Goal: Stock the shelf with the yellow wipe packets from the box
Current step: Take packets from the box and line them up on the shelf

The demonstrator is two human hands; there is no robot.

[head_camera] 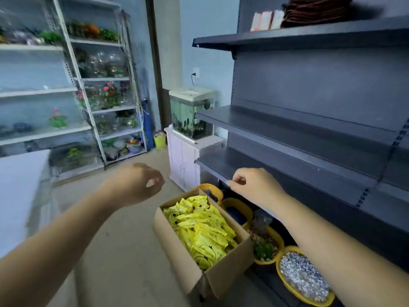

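An open cardboard box (177, 247) stands on the floor below me, filled with several yellow wipe packets (203, 229) printed with black marks. My left hand (135, 182) hovers above and left of the box, fingers loosely curled, holding nothing. My right hand (254, 185) is over the box's far right corner, in front of the edge of the lower dark grey shelf (287, 173), fingers curled with nothing visible in them. The grey shelf above it (298, 127) carries nothing.
Yellow bowls (305, 280) of pebbles and plants sit on the bottom shelf beside the box. A fish tank (190, 111) on a white cabinet (183, 160) stands left of the shelving. White racks (88, 85) of plants line the far wall. A white counter (20, 191) is at left.
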